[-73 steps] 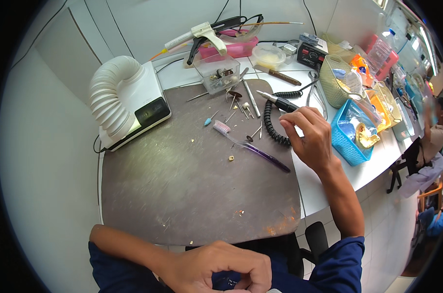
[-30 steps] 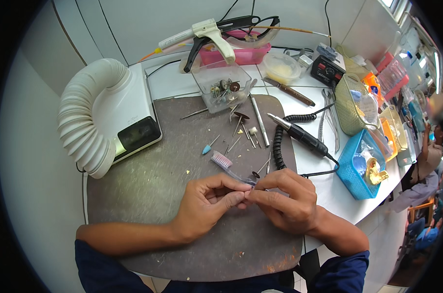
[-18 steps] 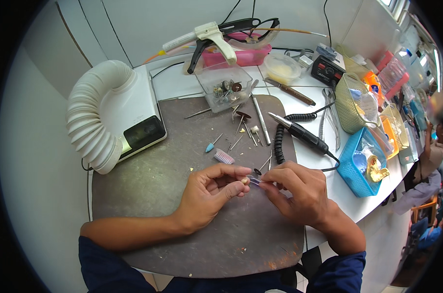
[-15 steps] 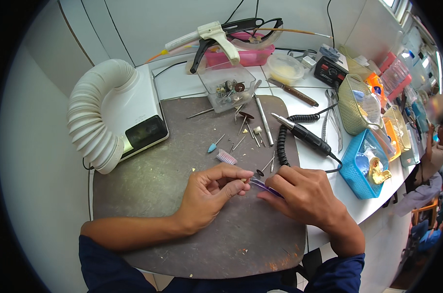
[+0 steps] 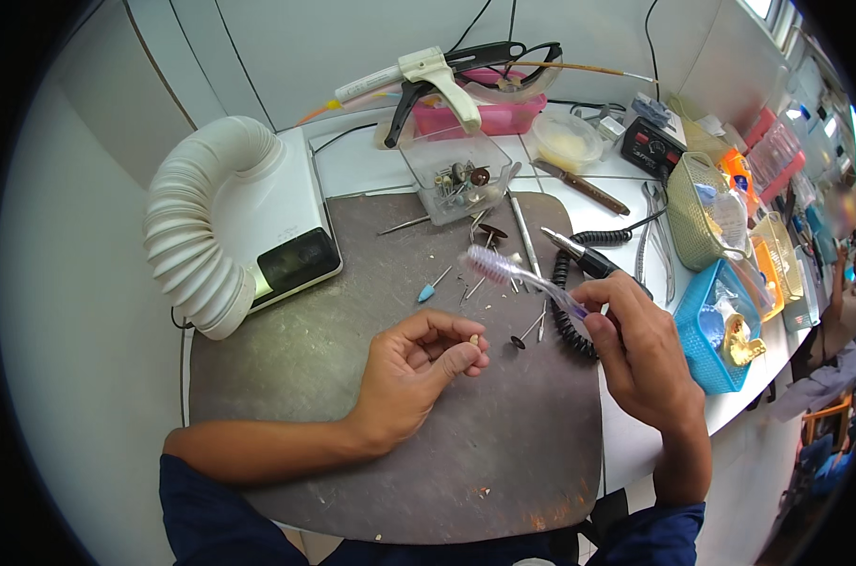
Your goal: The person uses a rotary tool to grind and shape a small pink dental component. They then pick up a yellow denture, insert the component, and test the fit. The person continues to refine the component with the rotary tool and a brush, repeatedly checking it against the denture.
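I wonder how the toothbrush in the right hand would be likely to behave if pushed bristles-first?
The toothbrush is probably light and fairly stiff: it is slim and juts out from the right hand without sagging. Its fine, pale bristles would likely bend first. Its thin handle might twist.

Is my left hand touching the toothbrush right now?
Apart. The head view shows grey-brown board between your left hand, which pinches a small pale piece, and the toothbrush in your right hand.

the left hand [image 5: 400, 382] pinches with curled fingers [image 5: 430, 325], left forearm [image 5: 268, 450] nearly level; well apart, the right hand [image 5: 647, 354] grips, right forearm [image 5: 685, 467] steep.
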`<state>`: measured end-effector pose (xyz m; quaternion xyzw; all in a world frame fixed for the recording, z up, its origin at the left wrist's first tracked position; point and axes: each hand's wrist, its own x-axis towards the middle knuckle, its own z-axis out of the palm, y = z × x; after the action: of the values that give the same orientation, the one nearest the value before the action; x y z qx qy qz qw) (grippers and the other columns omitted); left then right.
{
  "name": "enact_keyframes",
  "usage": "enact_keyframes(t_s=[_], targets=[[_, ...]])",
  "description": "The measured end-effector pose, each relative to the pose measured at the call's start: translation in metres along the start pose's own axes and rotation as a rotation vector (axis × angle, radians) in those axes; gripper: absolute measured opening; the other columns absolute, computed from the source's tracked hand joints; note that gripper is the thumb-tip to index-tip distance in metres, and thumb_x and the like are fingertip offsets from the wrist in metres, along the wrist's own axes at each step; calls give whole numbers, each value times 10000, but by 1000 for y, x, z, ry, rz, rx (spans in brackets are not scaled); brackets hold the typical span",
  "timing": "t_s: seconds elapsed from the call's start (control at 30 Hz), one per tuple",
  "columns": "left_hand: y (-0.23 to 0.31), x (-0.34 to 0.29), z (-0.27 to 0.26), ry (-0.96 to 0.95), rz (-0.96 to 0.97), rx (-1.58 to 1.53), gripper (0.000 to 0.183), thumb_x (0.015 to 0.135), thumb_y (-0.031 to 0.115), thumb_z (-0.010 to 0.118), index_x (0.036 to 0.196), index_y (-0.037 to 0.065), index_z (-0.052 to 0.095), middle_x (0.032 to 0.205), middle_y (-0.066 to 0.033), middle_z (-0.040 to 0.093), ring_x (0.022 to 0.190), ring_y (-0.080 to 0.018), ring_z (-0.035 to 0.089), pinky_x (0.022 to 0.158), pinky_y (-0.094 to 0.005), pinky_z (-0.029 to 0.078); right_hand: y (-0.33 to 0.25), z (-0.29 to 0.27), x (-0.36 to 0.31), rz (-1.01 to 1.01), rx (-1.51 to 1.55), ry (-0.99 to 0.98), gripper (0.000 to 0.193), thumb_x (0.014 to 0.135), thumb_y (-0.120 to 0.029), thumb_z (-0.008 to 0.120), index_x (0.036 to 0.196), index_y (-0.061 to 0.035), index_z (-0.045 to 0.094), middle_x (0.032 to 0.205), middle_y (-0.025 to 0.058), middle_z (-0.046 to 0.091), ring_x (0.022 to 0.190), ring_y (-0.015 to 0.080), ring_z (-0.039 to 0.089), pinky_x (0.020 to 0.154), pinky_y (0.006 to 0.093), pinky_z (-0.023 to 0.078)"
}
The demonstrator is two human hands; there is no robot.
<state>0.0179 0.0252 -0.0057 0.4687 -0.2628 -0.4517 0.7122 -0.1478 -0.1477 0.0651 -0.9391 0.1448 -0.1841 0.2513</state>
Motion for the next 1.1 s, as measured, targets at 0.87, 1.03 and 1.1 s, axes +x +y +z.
enact_keyframes(t_s=[0.87,1.03,1.1], targets=[[11,11,-2,58,-141,-14,193,929,45,643,1086,-59,601,1005,-147,670,889,-163,671,807,-262,554,23,-13,1,-85,-78,54,158,785,-134,757,933,-77,764,592,40,566,462,166,550,435,307,411],[10,9,-2,43,-154,8,172,926,27,640,1072,-54,595,1000,-151,666,883,-167,669,800,-264,554,17,-4,3,-136,-69,-39,180,798,-141,752,970,-88,756,628,32,569,485,172,561,459,317,435],[11,9,0,12,-173,61,174,929,31,637,1075,-53,592,1001,-153,668,880,-167,670,801,-268,556,16,15,4,-198,-62,21,183,802,-158,754,975,-98,753,666,30,575,523,188,576,486,325,452]])
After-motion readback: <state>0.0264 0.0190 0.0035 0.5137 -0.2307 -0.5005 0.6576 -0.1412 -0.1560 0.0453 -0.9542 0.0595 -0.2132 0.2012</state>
